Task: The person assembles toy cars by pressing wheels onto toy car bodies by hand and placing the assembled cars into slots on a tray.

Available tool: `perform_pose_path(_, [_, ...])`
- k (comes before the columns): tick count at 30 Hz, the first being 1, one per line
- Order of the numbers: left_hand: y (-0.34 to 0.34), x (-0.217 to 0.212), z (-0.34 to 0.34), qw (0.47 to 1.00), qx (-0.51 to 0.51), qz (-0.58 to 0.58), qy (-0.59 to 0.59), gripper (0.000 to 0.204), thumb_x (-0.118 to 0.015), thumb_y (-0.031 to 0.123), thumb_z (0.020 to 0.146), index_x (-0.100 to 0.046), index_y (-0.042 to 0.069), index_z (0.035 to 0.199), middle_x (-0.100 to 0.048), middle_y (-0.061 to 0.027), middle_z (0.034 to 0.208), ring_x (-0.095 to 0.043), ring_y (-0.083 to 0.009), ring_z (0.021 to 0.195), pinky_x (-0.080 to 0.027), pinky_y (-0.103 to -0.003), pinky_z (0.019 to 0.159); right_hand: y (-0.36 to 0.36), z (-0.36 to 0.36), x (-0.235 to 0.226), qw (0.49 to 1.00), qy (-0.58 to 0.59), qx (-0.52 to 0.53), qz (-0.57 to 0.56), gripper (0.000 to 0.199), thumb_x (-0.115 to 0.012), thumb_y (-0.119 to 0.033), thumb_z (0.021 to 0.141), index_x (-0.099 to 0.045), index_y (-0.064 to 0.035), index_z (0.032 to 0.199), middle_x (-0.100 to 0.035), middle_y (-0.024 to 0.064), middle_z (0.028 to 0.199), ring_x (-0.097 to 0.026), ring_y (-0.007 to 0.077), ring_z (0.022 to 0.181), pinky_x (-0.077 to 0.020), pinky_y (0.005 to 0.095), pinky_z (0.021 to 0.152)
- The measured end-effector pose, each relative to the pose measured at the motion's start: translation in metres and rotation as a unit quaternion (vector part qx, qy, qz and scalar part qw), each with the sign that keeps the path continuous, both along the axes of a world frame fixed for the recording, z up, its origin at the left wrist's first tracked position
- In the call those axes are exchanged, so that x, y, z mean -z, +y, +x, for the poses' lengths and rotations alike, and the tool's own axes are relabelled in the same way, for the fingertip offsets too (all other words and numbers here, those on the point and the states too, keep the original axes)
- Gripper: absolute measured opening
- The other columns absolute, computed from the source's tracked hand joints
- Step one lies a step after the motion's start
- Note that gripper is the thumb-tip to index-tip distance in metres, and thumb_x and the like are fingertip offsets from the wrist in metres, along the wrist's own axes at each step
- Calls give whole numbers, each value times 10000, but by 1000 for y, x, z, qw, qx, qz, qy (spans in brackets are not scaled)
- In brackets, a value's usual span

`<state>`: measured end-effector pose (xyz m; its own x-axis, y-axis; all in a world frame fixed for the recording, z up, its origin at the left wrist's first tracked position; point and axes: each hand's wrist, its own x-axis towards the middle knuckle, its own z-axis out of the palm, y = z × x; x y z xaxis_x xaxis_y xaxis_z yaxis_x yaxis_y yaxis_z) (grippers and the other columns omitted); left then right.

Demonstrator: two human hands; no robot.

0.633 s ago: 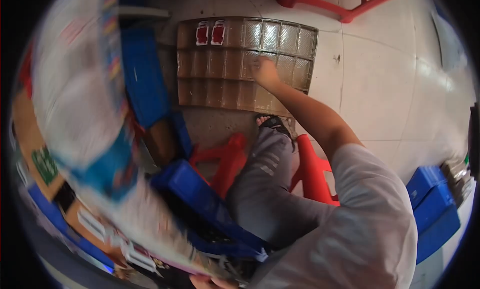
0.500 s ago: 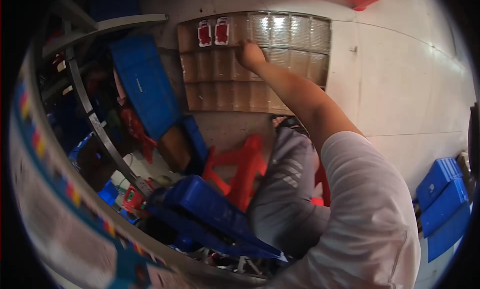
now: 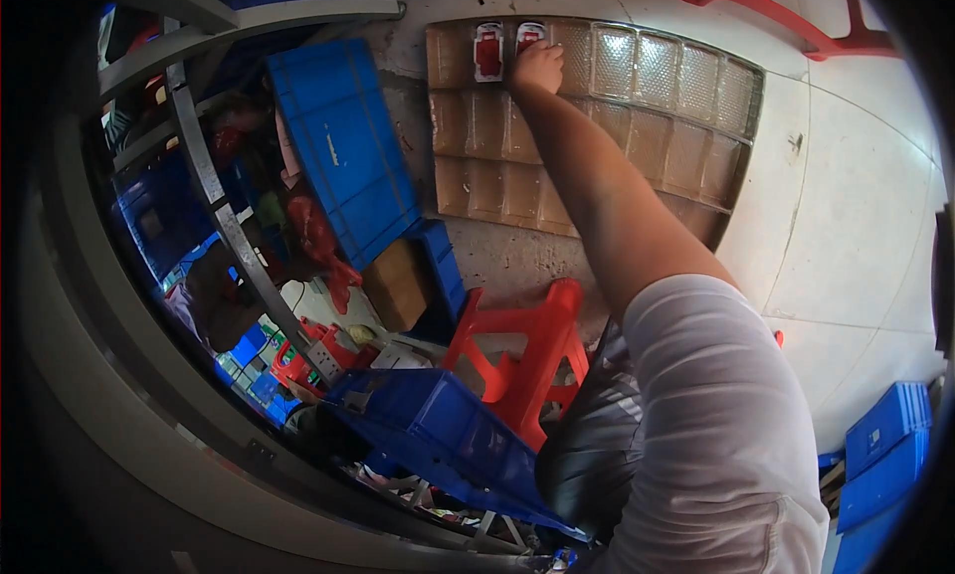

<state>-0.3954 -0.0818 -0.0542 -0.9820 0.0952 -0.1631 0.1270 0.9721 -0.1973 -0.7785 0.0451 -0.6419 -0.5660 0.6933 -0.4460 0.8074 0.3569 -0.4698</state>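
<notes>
A wide tray (image 3: 477, 126) of clear, pocketed plastic over brown lies on the floor, divided into rows of compartments. One flat red piece with a white edge (image 3: 488, 54) sits in its far row, near the left end. Beside it is a second red-and-white piece (image 3: 529, 34), partly covered by my right hand (image 3: 538, 67). The fingers of that hand are bent in over this piece, and the fingertips are partly hidden. My right arm stretches out across the tray. My left hand does not show.
Left of the tray leans a blue panel (image 3: 343, 141), next to a metal frame (image 3: 224, 211). Nearer stand a red stool (image 3: 532, 345) and a blue bin (image 3: 448, 425). Blue crates (image 3: 885, 455) are at the right, and red stool legs (image 3: 786, 12) at the far right.
My right hand has moved left, from the compartment beside the two red-and-white pieces onto the second piece. The whole view has shifted, so the tray appears further right.
</notes>
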Motion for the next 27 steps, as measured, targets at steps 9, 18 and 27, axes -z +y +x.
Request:
perform_pose_path(9, [-5, 1, 15, 1000, 2, -12, -10, 271, -528, 229, 935, -499, -41, 953, -548, -203, 891, -566, -355, 764, -443, -425, 662, 19, -28, 12, 992, -75, 30, -97, 355, -458, -248, 975, -678, -15, 1127, -693, 151, 1165, -656, 352, 1100, -560, 443, 881])
perform_pose_path(18, [-9, -19, 31, 998, 2, -63, -25, 289, -523, 230, 939, -495, -51, 998, -556, -212, 926, -575, -362, 790, -455, -428, 685, 31, -3, -20, 977, -5, -32, -211, 470, -807, -351, 711, -721, -17, 1029, -708, 183, 1087, -683, 358, 1040, -565, 407, 875])
perform_pose_path(27, [-8, -29, 48, 995, -4, -90, -39, 310, -518, 232, 944, -490, -61, 1043, -565, -222, 960, -585, -369, 815, -466, -430, 708, -37, -28, -24, 962, 3, -60, -265, 309, -705, -254, 826, -720, -8, 1012, -712, 201, 1064, -692, 329, 1043, -567, 424, 874])
